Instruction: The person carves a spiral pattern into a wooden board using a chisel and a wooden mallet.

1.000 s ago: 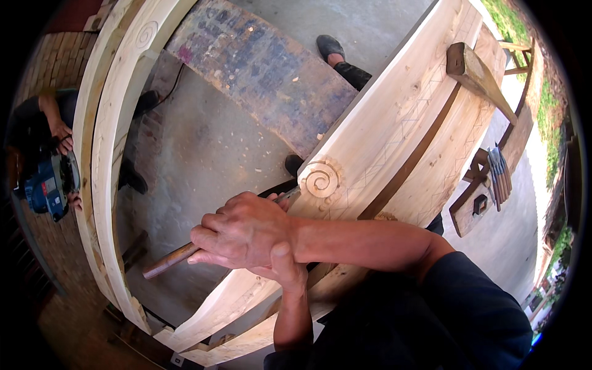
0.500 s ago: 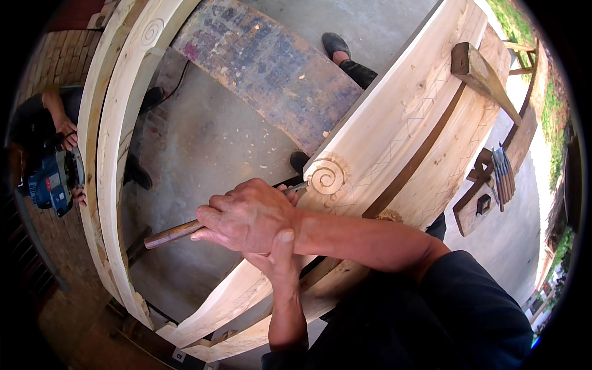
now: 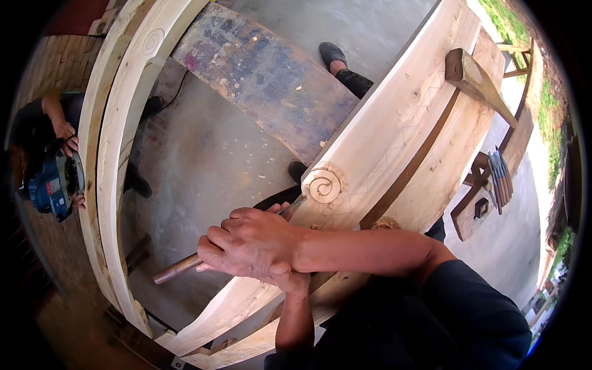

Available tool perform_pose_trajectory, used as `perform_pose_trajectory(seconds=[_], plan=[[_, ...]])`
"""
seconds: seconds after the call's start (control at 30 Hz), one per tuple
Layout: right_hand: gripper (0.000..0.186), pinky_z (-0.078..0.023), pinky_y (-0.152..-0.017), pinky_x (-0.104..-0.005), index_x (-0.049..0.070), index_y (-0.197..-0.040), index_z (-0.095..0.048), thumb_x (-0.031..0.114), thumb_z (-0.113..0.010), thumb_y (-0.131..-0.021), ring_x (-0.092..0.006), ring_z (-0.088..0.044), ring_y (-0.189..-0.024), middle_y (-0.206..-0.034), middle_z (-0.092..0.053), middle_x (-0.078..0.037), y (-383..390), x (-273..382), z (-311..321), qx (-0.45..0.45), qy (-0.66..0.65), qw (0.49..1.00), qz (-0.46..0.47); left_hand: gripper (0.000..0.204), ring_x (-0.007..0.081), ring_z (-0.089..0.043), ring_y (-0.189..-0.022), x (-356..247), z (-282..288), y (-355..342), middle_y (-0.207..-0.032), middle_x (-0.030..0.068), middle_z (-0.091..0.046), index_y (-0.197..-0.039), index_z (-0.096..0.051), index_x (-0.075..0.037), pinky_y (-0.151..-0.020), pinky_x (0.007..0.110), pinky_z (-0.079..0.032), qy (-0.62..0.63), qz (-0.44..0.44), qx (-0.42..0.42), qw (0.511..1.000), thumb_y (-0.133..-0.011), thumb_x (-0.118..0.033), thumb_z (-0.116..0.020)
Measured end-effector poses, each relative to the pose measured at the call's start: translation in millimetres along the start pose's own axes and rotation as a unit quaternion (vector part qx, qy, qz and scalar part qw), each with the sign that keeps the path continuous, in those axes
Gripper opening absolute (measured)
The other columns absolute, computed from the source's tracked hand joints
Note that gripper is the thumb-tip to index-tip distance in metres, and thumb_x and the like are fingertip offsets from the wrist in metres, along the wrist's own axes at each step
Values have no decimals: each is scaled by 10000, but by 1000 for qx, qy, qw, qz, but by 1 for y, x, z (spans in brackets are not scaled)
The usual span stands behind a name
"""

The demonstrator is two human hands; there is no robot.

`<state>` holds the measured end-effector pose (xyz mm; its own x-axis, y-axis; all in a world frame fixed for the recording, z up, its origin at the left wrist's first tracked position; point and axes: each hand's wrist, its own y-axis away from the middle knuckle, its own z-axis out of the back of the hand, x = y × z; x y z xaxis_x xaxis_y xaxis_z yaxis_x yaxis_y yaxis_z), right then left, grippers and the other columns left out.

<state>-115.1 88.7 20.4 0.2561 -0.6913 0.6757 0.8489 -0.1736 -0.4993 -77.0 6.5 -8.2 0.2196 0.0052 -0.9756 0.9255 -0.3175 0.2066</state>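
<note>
My right hand [image 3: 250, 240] grips a wooden-handled chisel [image 3: 176, 269] from above, its metal blade at the edge of a carved spiral [image 3: 324, 185] on a pale curved plank [image 3: 388, 142]. My left hand [image 3: 290, 277] comes from below under my right, thumb by the right wrist, fingertips showing near the blade; most of it is hidden, closed round the chisel. A wooden mallet [image 3: 468, 77] lies on the planks at the upper right. Several more chisels [image 3: 499, 182] lie on a wooden support [image 3: 464, 219] beyond the planks, beside a small dark object [image 3: 481, 208].
At the left, another person's hands [image 3: 65, 135] hold a blue power tool [image 3: 49, 185] against tall curved timbers [image 3: 120, 172], one with a drawn spiral. A stained board [image 3: 259, 80] crosses the concrete floor. Dark-shod feet [image 3: 333, 55] show beside it. A wooden frame stands at the right.
My hands and the chisel dropped lower than half a second ago, the handle's end moving down and slightly right. The whole view also shifted slightly.
</note>
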Motion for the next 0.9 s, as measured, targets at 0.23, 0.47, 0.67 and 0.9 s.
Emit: perform_pose_trajectory(seconds=[0.23, 0.47, 0.67, 0.9], plan=[[389, -543, -562, -402, 93, -870, -573, 442, -692, -994, -254, -665, -594, -685, -578, -64, 2, -13, -15, -14, -82, 994, -64, 903, 375, -624, -1299, 3, 4, -1, -1418, 272, -568, -1544, -353, 20, -1151, 479, -512, -13, 9, -26, 1000, -850, -439, -705], [387, -535, -537, -408, 85, -861, -574, 426, -690, -1004, -268, -652, -570, -663, -569, -66, -1, -15, -14, -24, -98, 993, -64, 860, 344, -633, -1291, 5, 8, -3, -1413, 245, -582, -1530, -372, 6, -1144, 454, -517, -17, 21, -38, 999, -872, -477, -643], [390, -527, -525, -411, 87, -851, -572, 425, -702, -995, -269, -647, -561, -665, -567, -66, 1, -20, -13, -16, -99, 993, -58, 840, 345, -643, -1279, 3, 1, -4, -1408, 251, -587, -1512, -399, 36, -1142, 454, -517, -24, 36, -54, 998, -867, -449, -633], [388, -525, -522, -407, 91, -855, -567, 425, -727, -970, -269, -639, -557, -666, -554, -58, 2, -17, -12, -24, -109, 992, -58, 812, 341, -636, -1297, 3, 3, 0, -1427, 261, -582, -1518, -404, 63, -1175, 451, -487, -57, 18, -19, 998, -904, -445, -558]])
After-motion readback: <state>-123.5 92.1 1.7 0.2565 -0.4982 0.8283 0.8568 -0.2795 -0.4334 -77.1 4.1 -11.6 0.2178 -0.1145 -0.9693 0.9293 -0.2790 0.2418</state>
